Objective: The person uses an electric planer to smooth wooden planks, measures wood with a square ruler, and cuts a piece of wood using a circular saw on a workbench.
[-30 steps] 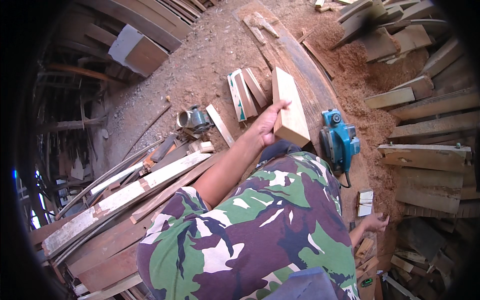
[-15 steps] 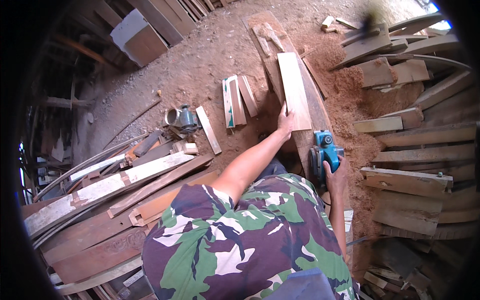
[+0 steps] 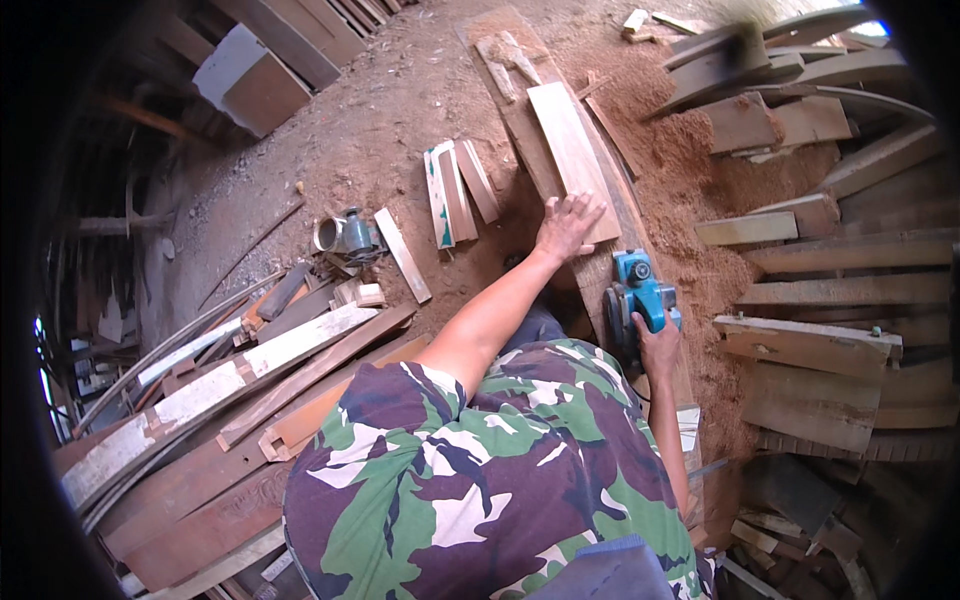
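A pale, flat wooden board lies lengthwise on a long, worn plank bench in front of me. My left hand rests on top of the board's near end, palm down with fingers spread. To the right and nearer to me, my right hand is wrapped round the handle of a blue electric planer. The planer sits on or just over the bench, close to the board's near end; whether its sole touches the wood is hidden. Beyond the board, a small forked wooden piece lies on the bench.
Wood shavings heap along the bench's right side, beside stacked curved and straight timber. Left of the bench, several short strips lie on the dirt floor, near a greenish power tool. Long planks pile up at the left.
My left hand has gone from the board's left edge to its top face, its fingers now spread. The right hand keeps its hold on the planer. The whole view has shifted slightly.
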Demonstrator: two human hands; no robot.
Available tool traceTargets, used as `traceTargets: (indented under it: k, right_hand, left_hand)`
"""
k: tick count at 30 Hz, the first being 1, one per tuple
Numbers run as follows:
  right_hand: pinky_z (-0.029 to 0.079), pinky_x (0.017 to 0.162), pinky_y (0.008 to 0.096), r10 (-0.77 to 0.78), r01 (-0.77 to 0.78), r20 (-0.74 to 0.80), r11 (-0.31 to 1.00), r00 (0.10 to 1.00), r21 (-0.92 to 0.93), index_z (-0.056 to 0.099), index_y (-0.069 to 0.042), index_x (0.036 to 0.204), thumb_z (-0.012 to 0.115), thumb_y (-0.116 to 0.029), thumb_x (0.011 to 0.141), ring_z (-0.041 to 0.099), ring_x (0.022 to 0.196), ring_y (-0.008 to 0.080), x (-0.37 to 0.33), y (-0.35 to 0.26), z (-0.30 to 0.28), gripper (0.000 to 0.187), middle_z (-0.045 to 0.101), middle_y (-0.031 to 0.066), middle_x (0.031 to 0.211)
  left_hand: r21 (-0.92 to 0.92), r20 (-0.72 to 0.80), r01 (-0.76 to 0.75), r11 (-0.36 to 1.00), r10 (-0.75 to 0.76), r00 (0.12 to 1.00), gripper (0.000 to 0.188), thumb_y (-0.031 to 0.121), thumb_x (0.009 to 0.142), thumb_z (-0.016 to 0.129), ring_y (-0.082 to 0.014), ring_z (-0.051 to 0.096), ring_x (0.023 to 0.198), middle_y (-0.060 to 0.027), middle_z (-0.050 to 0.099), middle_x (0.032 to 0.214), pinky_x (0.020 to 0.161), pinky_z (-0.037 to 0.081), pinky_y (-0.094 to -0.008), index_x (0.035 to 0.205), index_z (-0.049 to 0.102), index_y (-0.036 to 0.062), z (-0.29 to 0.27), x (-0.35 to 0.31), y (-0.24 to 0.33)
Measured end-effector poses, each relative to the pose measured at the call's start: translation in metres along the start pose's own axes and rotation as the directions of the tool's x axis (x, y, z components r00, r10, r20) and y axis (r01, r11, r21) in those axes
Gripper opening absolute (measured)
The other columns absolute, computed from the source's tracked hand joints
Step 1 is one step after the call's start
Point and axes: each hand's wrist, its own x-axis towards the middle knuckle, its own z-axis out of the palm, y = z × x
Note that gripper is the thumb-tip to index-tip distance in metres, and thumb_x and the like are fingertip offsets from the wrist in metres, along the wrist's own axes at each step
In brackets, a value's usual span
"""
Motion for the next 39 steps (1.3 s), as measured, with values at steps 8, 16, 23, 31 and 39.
traceTargets:
  k: [8,16,23,31,39]
  right_hand:
    - [0.054,0.074,0.0417,-0.072,0.070,0.015,0.993,0.997,0.097,0.074,-0.002,0.105,0.091,-0.031,0.081,0.071,0.077,0.0321,-0.005,-0.012,-0.028,0.041,0.075,0.0180,0.087]
    - [0.055,0.073,0.0421,-0.097,0.088,0.162,0.994,0.982,0.061,0.073,-0.004,0.107,0.089,-0.030,0.083,0.072,0.076,0.0326,0.006,-0.059,-0.049,0.039,0.074,0.0217,0.088]
    - [0.055,0.072,0.0513,-0.090,0.100,0.068,0.982,0.994,-0.160,0.069,-0.004,0.111,0.090,-0.044,0.080,0.073,0.086,0.0447,0.016,-0.098,-0.031,0.055,0.073,0.0262,0.088]
    - [0.053,0.074,0.0551,-0.128,0.135,0.180,0.990,0.975,-0.027,0.065,-0.004,0.114,0.075,-0.028,0.092,0.071,0.087,0.0494,0.068,-0.079,-0.021,0.034,0.072,0.0286,0.091]
    - [0.056,0.091,0.0508,-0.137,0.148,0.083,0.977,0.987,-0.151,0.060,-0.012,0.138,0.072,-0.007,0.086,0.070,0.108,0.0478,0.093,-0.110,-0.002,0.053,0.073,0.0279,0.111]
  left_hand:
    - [-0.923,-0.065,-0.229,0.308,0.464,0.883,0.064,0.030,0.094,0.077,-0.0375,0.057,0.135,-0.0197,0.062,0.144,0.116,0.044,-0.0470,0.151,0.055,0.0091,-0.060,0.000,0.043]
    - [-0.820,-0.087,-0.238,0.521,0.297,0.951,0.059,0.045,0.092,0.077,-0.0273,0.063,0.125,-0.0130,0.070,0.129,0.108,0.037,-0.0482,0.140,0.066,0.0132,-0.082,-0.002,0.036]
    - [-0.755,-0.034,0.206,0.622,-0.351,0.936,0.066,0.054,0.087,0.078,-0.0232,0.062,0.126,-0.0091,0.073,0.124,0.111,0.030,-0.0474,0.140,0.066,0.0173,-0.073,-0.003,0.089]
    - [-0.735,-0.018,0.332,0.591,-0.507,0.862,0.063,0.045,0.100,0.066,-0.0350,0.046,0.140,-0.0136,0.060,0.146,0.121,0.032,-0.0457,0.150,0.057,0.0071,-0.004,0.009,-0.004]
    - [-0.674,0.237,0.395,0.624,-0.324,0.916,0.057,0.023,0.102,0.056,-0.0361,0.032,0.150,-0.0007,0.046,0.164,0.118,0.026,-0.0560,0.158,0.049,0.0217,0.015,-0.019,-0.001]
